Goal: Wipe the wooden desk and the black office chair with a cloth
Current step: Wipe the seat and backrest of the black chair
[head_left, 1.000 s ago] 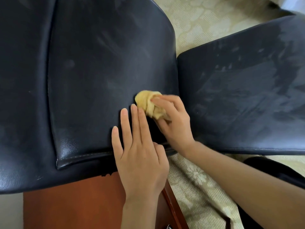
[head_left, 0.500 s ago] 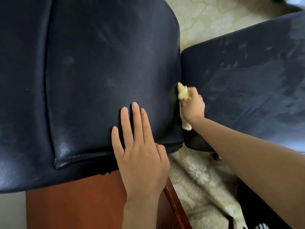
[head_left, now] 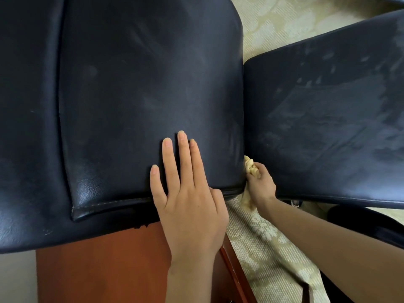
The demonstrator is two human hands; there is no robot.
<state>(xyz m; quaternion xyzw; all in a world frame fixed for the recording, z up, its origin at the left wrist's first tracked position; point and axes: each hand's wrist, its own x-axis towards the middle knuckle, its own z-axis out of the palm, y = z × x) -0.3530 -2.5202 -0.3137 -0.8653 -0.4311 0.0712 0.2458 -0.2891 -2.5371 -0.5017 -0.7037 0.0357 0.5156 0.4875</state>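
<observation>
A person leans over a black office chair [head_left: 131, 84], whose broad left cushion fills the left and far part of the view, its grained, glossy skin marked with faint dull smears. Beneath its near edge shows the red-brown top of the wooden desk [head_left: 98, 270], which looks untouched by the cloth at this moment. The left hand [head_left: 192, 200] lies flat on the cushion by the stitched near seam, fingers straight and close together, steadying it. Just right of it, in the gap between the cushions, the right hand [head_left: 261, 184] grips a bunched yellow cloth [head_left: 250, 166] against the left cushion's side edge.

The step looks like wiping that edge. It probably goes best with the flat hand kept pressing so the cushion cannot swing, the cloth drawn along the edge in one line, and a fresh fold turned out.

The right cushion [head_left: 328, 127] carries grey streaks and patches, likely needing another pass. Pale patterned carpet [head_left: 273, 259] lies below; a dark shape at near right cannot be identified.
</observation>
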